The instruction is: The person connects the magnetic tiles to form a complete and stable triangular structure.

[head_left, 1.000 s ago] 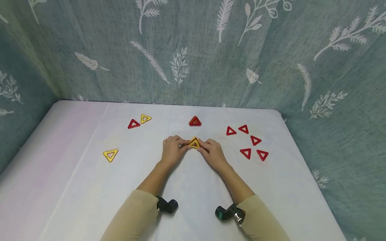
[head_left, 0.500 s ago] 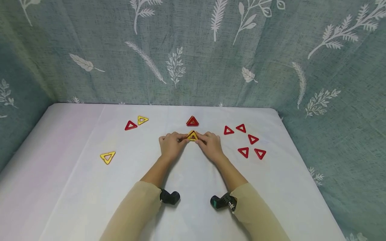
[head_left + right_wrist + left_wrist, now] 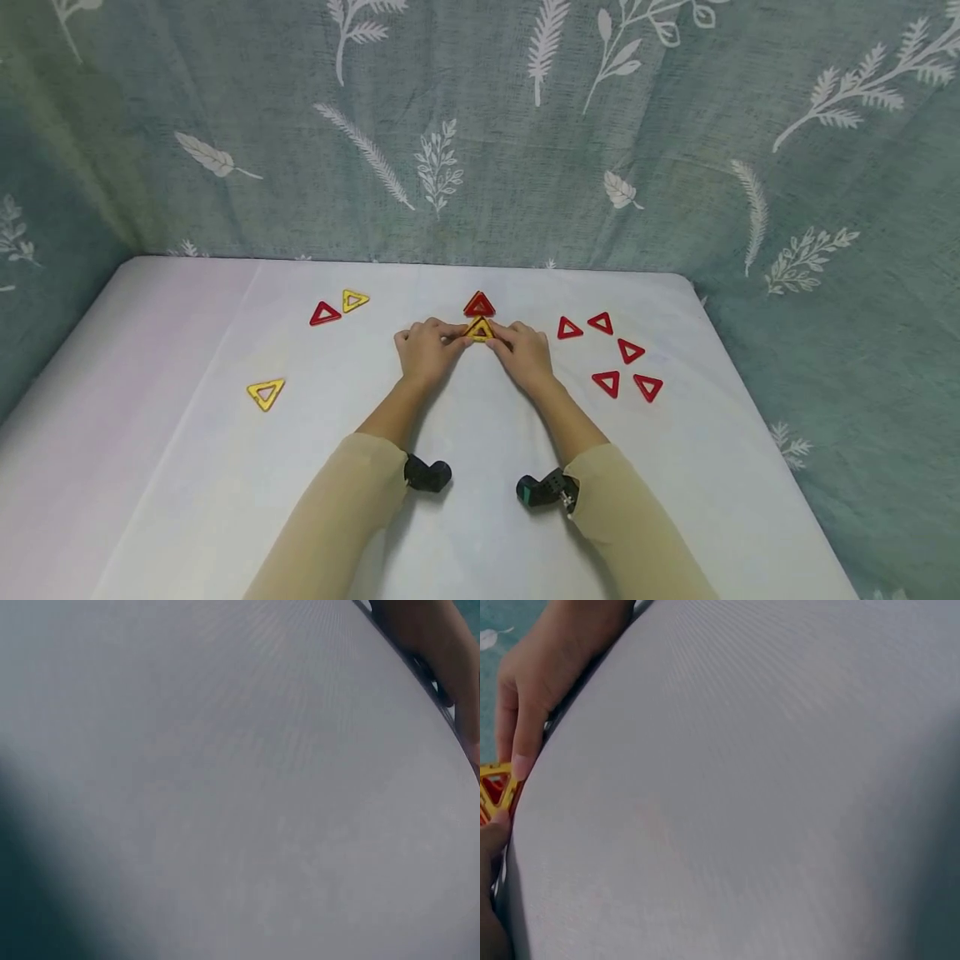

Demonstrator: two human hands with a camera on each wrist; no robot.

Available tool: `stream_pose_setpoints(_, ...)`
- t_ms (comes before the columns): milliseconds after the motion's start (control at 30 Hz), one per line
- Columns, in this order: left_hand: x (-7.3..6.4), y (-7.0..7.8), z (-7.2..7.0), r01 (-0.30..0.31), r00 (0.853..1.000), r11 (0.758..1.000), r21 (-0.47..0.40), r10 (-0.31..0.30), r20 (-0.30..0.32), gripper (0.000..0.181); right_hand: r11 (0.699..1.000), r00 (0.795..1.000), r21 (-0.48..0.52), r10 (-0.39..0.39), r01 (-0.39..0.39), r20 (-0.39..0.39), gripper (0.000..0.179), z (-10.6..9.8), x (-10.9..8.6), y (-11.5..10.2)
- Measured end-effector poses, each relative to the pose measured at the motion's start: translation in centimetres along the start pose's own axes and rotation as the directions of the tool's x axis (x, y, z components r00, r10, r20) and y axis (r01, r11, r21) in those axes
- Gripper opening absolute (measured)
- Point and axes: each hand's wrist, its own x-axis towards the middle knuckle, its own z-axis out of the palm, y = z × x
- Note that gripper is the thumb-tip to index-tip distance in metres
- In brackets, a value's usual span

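In the head view, a yellow triangular magnetic tile (image 3: pixel 480 339) with a hollow middle lies near the centre of the table, with red showing through and under it. My left hand (image 3: pixel 427 354) pinches it at its left side between thumb and fingers. From the right side my right hand (image 3: pixel 525 357) pinches the same tile. The tip of the yellow tile meets the lower edge of a red triangular tile (image 3: pixel 479 312) just beyond it, which has a second colour at its rim. The left wrist view catches the yellow tile at its left edge, with fingertips on two of its sides.
To the right lie several loose red triangles (image 3: pixel 606 391). On the left are one red triangle (image 3: pixel 325 321), a yellow triangle (image 3: pixel 353 307) close by it and another yellow triangle (image 3: pixel 266 403) nearer me. A patterned green cloth (image 3: pixel 480 150) hangs behind the white table (image 3: pixel 187 500).
Both hands have moved the yellow tile away from me across the table, closing the gap to the red tile beyond it. The loose triangles lie as before.
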Motion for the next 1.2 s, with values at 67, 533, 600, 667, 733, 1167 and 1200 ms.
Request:
stream_pose_setpoints(67,0.1,0.0,-0.1,-0.006,1.000,1.000,0.011,0.006,-0.001,0.033,1.000,1.000,0.005,0.009,-0.009,-0.010,0.043,0.0,0.0,0.0)
stream_pose_setpoints(533,-2.9,-3.2,-2.2,-0.135,0.987,0.972,-0.195,0.148,0.054,0.055,0.962,0.998,0.270,-0.024,0.037,-0.053,0.056,-0.1,-1.5,1.2)
stream_pose_setpoints(600,-3.6,-3.9,-2.8,-0.148,0.985,0.965,-0.215,0.163,0.052,0.056,0.959,0.999,0.283,-0.020,0.029,-0.036,0.059,-0.4,-2.1,1.3)
stream_pose_setpoints(667,-4.3,-4.6,-3.4,-0.160,0.984,0.960,-0.229,0.175,0.045,0.057,0.953,1.000,0.302,-0.014,0.020,-0.024,0.063,-0.8,-2.7,1.5)
stream_pose_setpoints(733,-5.1,-5.1,-3.9,-0.172,0.982,0.958,-0.228,0.185,0.038,0.058,0.946,1.000,0.323,-0.013,0.019,-0.022,0.067,-1.2,-3.5,1.6)
stream_pose_setpoints(1167,-10.2,-8.1,-6.6,-0.206,0.978,0.967,-0.151,0.207,-0.008,0.071,0.923,0.999,0.381,-0.029,0.045,-0.046,0.065,-2.8,-8.4,2.2)
stream_pose_setpoints(1200,-10.6,-8.4,-6.8,-0.219,0.976,0.964,-0.151,0.218,-0.022,0.071,0.918,0.999,0.394,-0.024,0.039,-0.044,0.064,-3.0,-8.7,2.2)
